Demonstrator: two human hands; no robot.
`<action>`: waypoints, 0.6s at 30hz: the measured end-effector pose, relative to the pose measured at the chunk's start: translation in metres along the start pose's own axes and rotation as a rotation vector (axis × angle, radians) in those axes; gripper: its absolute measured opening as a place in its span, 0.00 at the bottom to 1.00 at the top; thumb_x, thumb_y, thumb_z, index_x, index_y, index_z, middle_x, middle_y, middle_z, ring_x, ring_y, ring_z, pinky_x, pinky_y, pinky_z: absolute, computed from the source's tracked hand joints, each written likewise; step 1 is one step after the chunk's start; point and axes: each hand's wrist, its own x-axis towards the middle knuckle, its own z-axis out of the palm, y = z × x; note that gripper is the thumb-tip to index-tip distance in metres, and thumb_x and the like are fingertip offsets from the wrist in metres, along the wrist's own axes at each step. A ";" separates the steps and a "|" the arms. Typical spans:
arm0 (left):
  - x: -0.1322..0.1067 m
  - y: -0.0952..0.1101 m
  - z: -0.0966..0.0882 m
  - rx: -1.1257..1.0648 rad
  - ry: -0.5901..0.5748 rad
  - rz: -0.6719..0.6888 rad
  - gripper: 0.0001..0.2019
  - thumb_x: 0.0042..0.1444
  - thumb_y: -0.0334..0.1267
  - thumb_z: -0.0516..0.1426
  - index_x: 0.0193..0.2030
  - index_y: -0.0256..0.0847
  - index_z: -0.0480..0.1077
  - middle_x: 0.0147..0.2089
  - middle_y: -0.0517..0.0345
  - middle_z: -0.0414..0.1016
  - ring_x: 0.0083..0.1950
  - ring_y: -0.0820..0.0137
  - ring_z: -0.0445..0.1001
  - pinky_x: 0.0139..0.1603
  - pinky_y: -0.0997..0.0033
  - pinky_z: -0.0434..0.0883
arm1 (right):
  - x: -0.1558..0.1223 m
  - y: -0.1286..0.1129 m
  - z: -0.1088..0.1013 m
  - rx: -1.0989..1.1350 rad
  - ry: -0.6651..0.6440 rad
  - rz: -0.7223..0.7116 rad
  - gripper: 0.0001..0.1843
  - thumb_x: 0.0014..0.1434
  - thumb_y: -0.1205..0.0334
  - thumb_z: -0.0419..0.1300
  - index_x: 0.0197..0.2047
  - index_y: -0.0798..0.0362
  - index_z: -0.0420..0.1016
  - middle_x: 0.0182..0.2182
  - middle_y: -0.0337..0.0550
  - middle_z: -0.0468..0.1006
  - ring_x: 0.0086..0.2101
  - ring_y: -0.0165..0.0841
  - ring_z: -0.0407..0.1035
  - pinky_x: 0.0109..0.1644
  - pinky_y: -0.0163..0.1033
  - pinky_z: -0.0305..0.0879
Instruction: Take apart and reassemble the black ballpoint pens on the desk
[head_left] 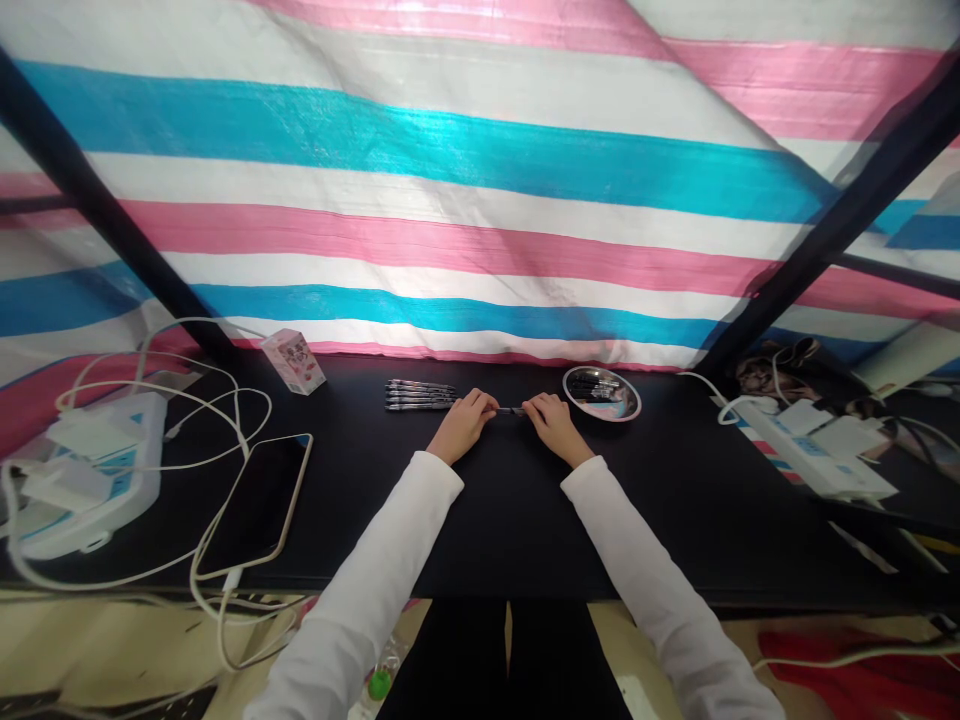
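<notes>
Between my two hands lies a slim pen [511, 411], held level just over the black table. My left hand [466, 418] pinches its left end, and my right hand [553, 420] pinches the other end. Just left of my left hand, several similar pens [418, 396] lie side by side in a neat row. A round metal dish [636, 408] sits to the right of my right hand. Dark pen-like pieces [592, 386] and something pale blue and pink rest inside it. My fingers hide both ends of the held pen.
A pink and white box [294, 362] stands at the back left. A smartphone [257, 505] with a charging cable lies at the left front, beside a white power strip [127, 470]. Another power strip [817, 450] is on the right. A striped sheet [480, 240] hangs behind the black table [495, 530].
</notes>
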 end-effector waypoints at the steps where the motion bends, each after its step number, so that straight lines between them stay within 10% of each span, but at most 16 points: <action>1: 0.000 0.000 0.000 0.004 0.001 -0.001 0.06 0.62 0.34 0.49 0.42 0.41 0.65 0.44 0.56 0.67 0.44 0.69 0.69 0.45 0.67 0.64 | 0.000 -0.001 0.000 0.012 0.007 0.000 0.14 0.63 0.54 0.48 0.36 0.51 0.71 0.35 0.43 0.73 0.37 0.36 0.63 0.43 0.42 0.52; 18: 0.000 0.002 -0.001 0.004 0.003 -0.009 0.05 0.61 0.33 0.49 0.42 0.41 0.65 0.43 0.56 0.67 0.44 0.69 0.69 0.46 0.67 0.65 | -0.001 -0.003 -0.002 -0.002 -0.022 -0.005 0.13 0.63 0.53 0.50 0.36 0.51 0.71 0.35 0.43 0.73 0.38 0.35 0.63 0.43 0.41 0.52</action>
